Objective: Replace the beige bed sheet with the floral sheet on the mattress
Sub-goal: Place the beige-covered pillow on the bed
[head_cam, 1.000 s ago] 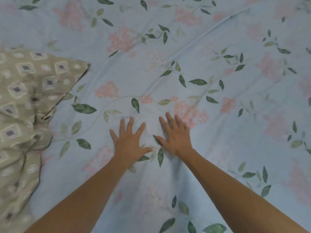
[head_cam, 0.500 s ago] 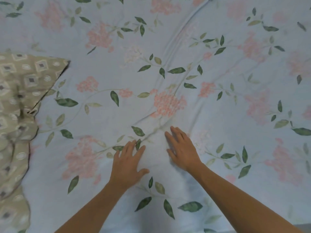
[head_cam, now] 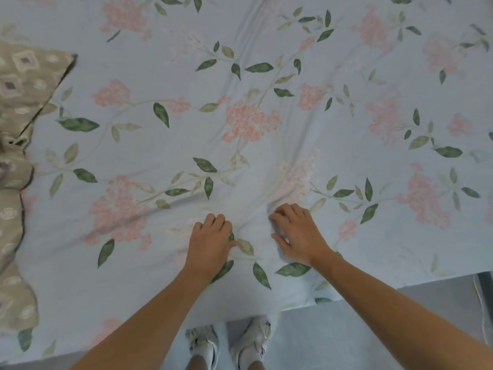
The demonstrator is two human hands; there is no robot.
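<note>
1. Floral sheet is already spread over the mattress and fills most of the view; its near edge hangs off the bed side just above the shoes.
2. Both hands sit close together on the sheet near that edge. Left hand is palm-down with the fingers curled, bunching a bit of cloth under it. Right hand is the same, fingertips dug into a little ridge of fabric. Neither one has a proper pinch that I can see, more of a press-and-drag.
3. Looks to me like the smoothing stage, pulling slack toward the edge. Creases fan out from the hands up toward the middle of the sheet.
4. To do it well I'd keep the pull even on both sides so the pattern doesn't skew, then flatten the palms and sweep outward to kill those creases.
5. Beige sheet is heaped at the left of the floral one, partly on top of it. I'd get that off the bed before tucking, or it'll pin that side.
</note>
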